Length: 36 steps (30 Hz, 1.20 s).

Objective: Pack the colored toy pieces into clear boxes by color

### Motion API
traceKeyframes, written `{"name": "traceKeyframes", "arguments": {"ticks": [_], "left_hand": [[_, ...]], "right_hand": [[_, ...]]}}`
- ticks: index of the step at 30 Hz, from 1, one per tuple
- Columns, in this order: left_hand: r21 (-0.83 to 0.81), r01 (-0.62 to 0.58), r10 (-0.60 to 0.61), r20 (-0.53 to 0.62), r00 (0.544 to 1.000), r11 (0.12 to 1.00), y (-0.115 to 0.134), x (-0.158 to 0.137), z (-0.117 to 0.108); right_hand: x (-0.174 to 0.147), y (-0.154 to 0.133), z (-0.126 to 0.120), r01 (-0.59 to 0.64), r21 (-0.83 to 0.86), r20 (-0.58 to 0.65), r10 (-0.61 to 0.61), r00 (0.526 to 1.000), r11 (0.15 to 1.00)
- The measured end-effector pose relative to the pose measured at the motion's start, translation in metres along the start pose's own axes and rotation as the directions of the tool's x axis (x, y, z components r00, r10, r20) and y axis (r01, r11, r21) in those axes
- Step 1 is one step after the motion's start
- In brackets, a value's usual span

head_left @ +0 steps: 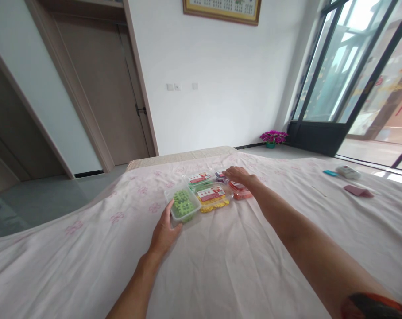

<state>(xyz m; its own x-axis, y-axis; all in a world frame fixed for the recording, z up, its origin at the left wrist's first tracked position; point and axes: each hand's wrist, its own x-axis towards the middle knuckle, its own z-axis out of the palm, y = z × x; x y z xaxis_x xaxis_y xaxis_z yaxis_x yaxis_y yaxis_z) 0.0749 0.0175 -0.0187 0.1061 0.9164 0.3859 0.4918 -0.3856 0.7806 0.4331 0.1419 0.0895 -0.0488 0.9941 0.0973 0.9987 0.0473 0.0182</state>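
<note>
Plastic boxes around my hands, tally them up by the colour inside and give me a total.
Green: 2, the front green box and the back green box
Yellow: 1, the yellow box
Purple: 1, the purple box, partly hidden
Red: 1, the red box
Total: 5

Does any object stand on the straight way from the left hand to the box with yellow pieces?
Yes. The container of light-green pieces, which the left hand touches at its left side, sits between that hand and the box with yellow pieces. I see nothing else in between.
</note>
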Motion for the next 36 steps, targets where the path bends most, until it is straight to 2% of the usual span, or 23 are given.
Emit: {"name": "traceKeyframes", "arguments": {"ticks": [4,7,9,12,15,19,24,28,36], "left_hand": [[-0.003,0.004,-0.004,0.017,1.0,1.0,-0.001,0.001,0.0],[-0.024,0.032,-0.031,0.022,0.999,0.999,-0.003,0.003,0.0],[-0.034,0.05,-0.049,0.028,0.998,0.998,-0.004,0.004,0.0],[-0.033,0.044,-0.042,0.052,0.998,0.999,-0.005,0.005,0.0],[-0.04,0.035,-0.033,0.044,0.998,0.999,-0.004,0.005,0.0],[-0.018,0.032,-0.032,0.004,0.999,0.999,-0.002,0.004,0.002],[0.068,0.064,-0.063,-0.009,0.998,0.996,-0.002,0.008,0.004],[0.075,0.079,-0.08,-0.002,0.997,0.994,-0.004,0.013,0.003],[0.121,0.168,-0.174,0.04,0.984,0.978,-0.006,0.012,0.002]], "right_hand": [[-0.018,-0.009,0.0,-0.023,0.023,-0.082,0.025,0.996,0.999],[-0.04,-0.026,0.005,0.069,0.088,-0.212,-0.048,0.976,0.994],[-0.058,-0.041,0.01,0.2,0.163,-0.33,-0.137,0.934,0.966],[-0.088,-0.065,0.019,0.371,0.226,-0.441,-0.245,0.864,0.901],[-0.115,-0.085,0.027,0.454,0.25,-0.515,-0.279,0.81,0.855],[-0.142,-0.104,0.038,0.551,0.227,-0.549,-0.362,0.753,0.803],[-0.161,-0.121,0.052,0.59,0.197,-0.563,-0.403,0.722,0.783],[-0.166,-0.127,0.056,0.617,0.17,-0.574,-0.431,0.696,0.769],[-0.167,-0.119,0.061,0.585,0.204,-0.61,-0.365,0.703,0.785]]}}
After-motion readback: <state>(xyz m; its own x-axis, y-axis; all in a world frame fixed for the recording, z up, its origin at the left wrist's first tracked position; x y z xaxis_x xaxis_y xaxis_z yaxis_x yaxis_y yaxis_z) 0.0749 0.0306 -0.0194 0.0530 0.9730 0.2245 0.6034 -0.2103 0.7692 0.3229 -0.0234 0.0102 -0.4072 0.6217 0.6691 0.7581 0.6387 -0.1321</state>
